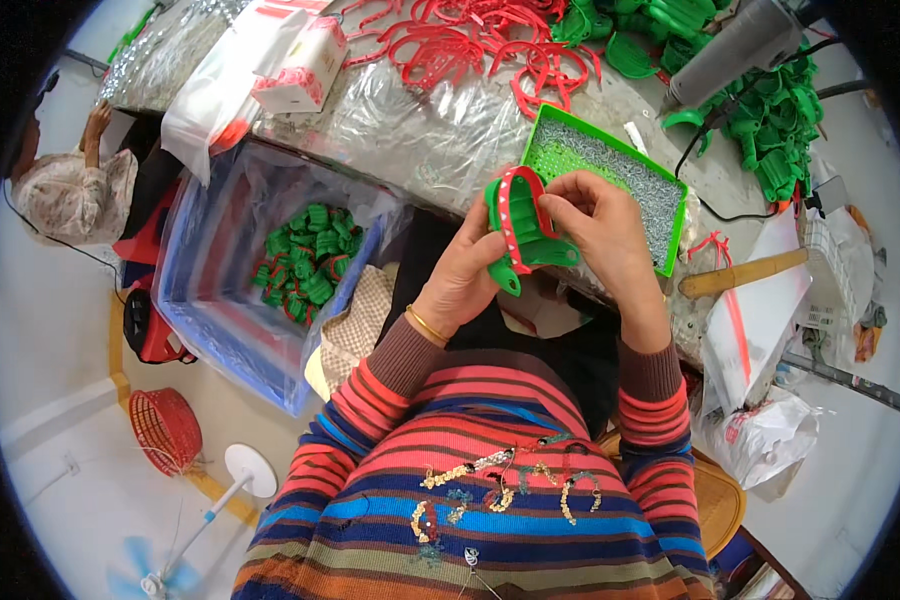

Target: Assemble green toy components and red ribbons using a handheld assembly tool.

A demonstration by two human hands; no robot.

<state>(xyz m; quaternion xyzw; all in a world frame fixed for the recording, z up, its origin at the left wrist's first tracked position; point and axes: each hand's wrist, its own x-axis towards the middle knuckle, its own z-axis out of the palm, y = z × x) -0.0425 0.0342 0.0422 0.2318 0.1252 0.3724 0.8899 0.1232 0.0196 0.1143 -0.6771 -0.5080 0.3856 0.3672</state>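
A curved, hollow green plastic piece [548,252] is held in front of my chest, just above the table's near edge. Along its rim runs a bent red strip [507,195] with small white triangles. My left hand [457,268] is closed on the piece's left side, thumb on its front. From the other side, my right hand [610,222] is closed with thumb and forefinger pinched at the strip's right side. Whether a small part sits between those fingertips is hidden. Just beyond the right hand lies a green tray [610,138] with many small grey metal bits [660,205].
Red strips [440,55] and green pieces [775,125] lie heaped at the back, near a thick grey cylinder [730,60]. A wooden stick [740,274] is at right. At left stands a blue crate [205,320] with green-and-red pieces [310,255]; another person [75,195] sits beyond.
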